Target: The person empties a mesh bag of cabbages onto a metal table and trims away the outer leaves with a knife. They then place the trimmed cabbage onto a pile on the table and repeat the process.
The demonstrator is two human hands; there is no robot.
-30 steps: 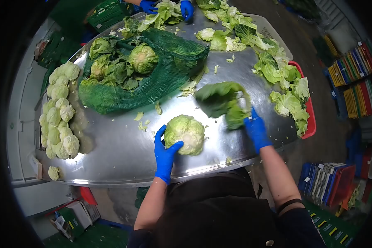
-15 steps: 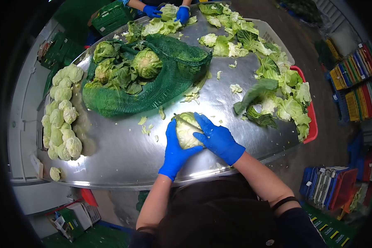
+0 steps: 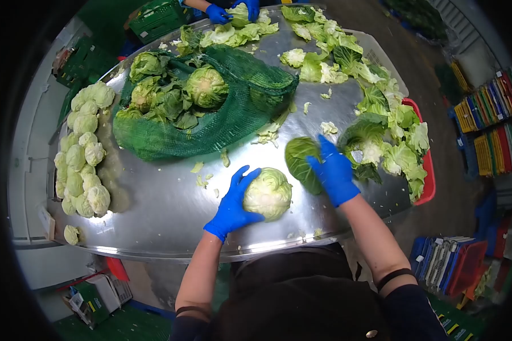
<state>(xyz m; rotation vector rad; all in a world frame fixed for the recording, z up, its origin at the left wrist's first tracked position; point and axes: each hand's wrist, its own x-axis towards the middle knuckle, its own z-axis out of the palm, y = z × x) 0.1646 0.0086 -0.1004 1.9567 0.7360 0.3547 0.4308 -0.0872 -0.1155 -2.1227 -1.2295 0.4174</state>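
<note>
A pale green cabbage [image 3: 269, 194] with its outer leaves partly off sits near the table's front edge. My left hand [image 3: 232, 206], in a blue glove, is curled round its left side, thumb below. Off to the right, my gloved right hand [image 3: 335, 175] grips a dark green cabbage leaf [image 3: 301, 163], apart from the head. Just beyond that hand lies a heap of stripped leaves [image 3: 401, 142], with a small greyish piece [image 3: 356, 156] I cannot identify. Behind the cabbage, a green net bag [image 3: 210, 139] lies open with several untrimmed cabbages [image 3: 206, 86] in it.
Trimmed cabbages [image 3: 77, 156] are stacked along the left edge of the metal table [image 3: 170, 216], and a small one [image 3: 71, 235] sits at the front left corner. Across the table, a co-worker's gloved hands [image 3: 218, 13] handle another cabbage. A red crate [image 3: 429, 170] stands at the right edge.
My right hand has moved right, off the cabbage, carrying a dark leaf. My left hand still holds the head, whose pale side now shows more. The co-worker's hands have shifted up slightly.
</note>
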